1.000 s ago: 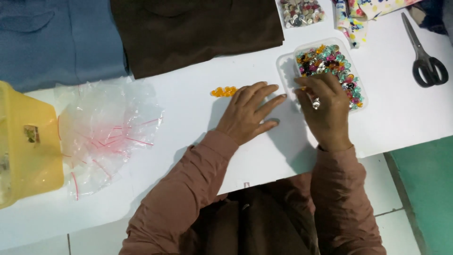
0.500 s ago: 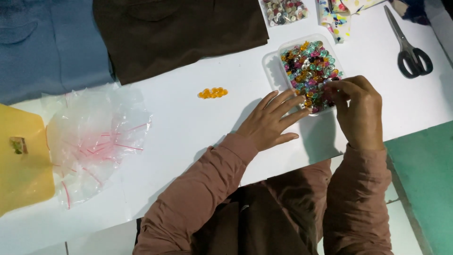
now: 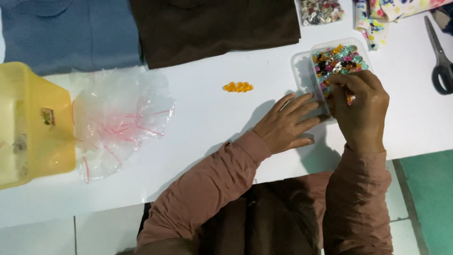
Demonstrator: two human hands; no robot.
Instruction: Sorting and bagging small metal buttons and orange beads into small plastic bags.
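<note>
Table spans view. Container of beads sits right of centre; right hand rests over its near end, left hand flat on table just left of it. Small cluster of beads lies further left. Pile of zip bags left of that, plastic bin at far left edge. Folded cloths along far edge. Scissors far right.
</note>
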